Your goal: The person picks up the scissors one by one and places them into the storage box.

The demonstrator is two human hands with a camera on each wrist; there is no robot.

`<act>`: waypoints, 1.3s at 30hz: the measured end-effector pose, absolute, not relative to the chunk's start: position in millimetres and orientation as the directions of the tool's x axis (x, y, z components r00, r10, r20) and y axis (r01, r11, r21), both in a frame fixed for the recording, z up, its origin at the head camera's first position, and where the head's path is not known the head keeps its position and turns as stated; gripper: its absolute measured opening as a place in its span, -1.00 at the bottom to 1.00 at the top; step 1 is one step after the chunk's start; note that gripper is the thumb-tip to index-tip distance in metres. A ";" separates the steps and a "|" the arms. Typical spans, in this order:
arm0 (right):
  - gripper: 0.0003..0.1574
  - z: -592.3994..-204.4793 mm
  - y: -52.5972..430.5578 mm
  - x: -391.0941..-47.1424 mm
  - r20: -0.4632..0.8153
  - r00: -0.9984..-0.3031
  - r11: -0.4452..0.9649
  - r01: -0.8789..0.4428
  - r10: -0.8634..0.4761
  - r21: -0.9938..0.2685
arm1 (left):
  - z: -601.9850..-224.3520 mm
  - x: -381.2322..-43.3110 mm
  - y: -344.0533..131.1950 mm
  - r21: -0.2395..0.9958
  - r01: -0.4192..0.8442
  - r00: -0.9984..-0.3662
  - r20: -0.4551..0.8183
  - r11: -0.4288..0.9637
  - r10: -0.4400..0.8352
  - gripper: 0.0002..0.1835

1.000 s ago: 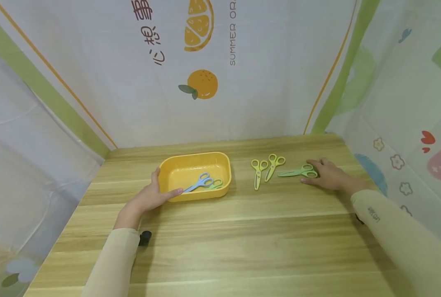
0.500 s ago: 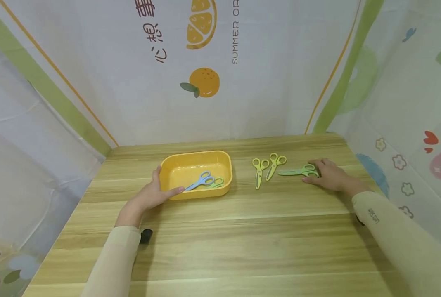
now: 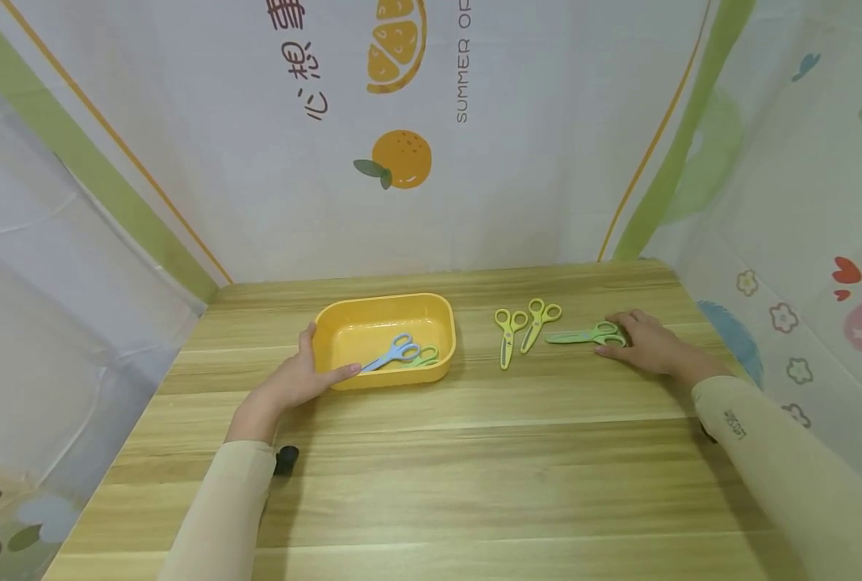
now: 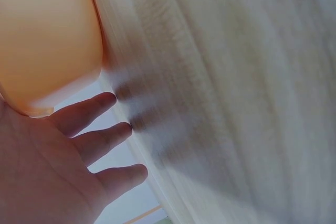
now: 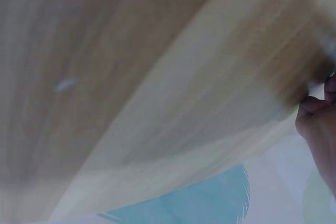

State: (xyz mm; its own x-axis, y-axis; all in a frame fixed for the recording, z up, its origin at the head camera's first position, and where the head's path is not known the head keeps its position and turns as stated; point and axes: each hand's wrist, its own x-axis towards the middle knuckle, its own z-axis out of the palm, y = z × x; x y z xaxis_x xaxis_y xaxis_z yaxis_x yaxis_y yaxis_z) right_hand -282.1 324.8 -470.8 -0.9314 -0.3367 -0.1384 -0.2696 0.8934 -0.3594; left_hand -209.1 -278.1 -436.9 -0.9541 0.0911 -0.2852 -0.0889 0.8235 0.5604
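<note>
In the head view my left hand (image 3: pixel 295 375) rests against the left end of a yellow plastic box (image 3: pixel 441 373), its thumb lying over the front rim. The left wrist view shows straight, spread fingers (image 4: pixel 107 140) beside the box wall (image 4: pixel 50 35). Inside the box lie blue scissors (image 3: pixel 393 353) and, partly behind them, green scissors (image 3: pixel 427 356). On the right, my right hand (image 3: pixel 647 342) holds the handle loops of another pair of green scissors (image 3: pixel 579 336), lying flat with blades pointing left. Curled fingers (image 5: pixel 314 109) show at the right wrist view's edge; the scissors are hidden there.
Two pairs of yellow-green scissors (image 3: pixel 507 339) (image 3: pixel 538 326) lie side by side between the box and my right hand, loops toward the back. Printed white cloth (image 3: pixel 518 202) hangs behind the wooden table (image 3: pixel 474 484) and along both sides.
The head view has shifted slightly, moving everything a few pixels. Both hands, the box and the scissors otherwise keep their places.
</note>
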 end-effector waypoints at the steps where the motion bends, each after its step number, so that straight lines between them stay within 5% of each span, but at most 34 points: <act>1: 0.16 -471.2 325.3 -282.3 -0.134 -0.931 0.891 -0.273 -0.339 -0.362 | -436.8 -209.2 -278.0 0.561 -0.090 -0.954 -0.285 0.823 0.090 0.50; 22: -0.10 -450.7 339.1 -292.2 -0.099 -0.936 0.814 -0.238 -0.339 -0.531 | -438.5 -209.9 -275.6 0.562 -0.068 -0.957 -0.270 0.825 0.105 0.51; 32: 0.04 -422.7 327.6 -301.3 -0.055 -0.951 0.803 -0.226 -0.306 -0.551 | -437.6 -210.1 -277.0 0.557 -0.079 -0.956 -0.278 0.827 0.096 0.52; 39: -0.40 -405.4 314.3 -304.9 0.055 -0.964 0.810 -0.250 -0.262 -0.530 | -437.3 -209.1 -277.5 0.557 -0.078 -0.956 -0.277 0.827 0.097 0.51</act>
State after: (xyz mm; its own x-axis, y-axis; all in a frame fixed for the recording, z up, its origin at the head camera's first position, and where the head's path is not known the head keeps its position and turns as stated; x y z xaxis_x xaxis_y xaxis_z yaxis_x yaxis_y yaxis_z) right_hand -304.9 314.3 -405.4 -0.9636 -0.2617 0.0551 -0.2503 0.8101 -0.5302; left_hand -209.1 -277.5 -437.3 -0.9560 0.0967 -0.2770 -0.0778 0.8269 0.5569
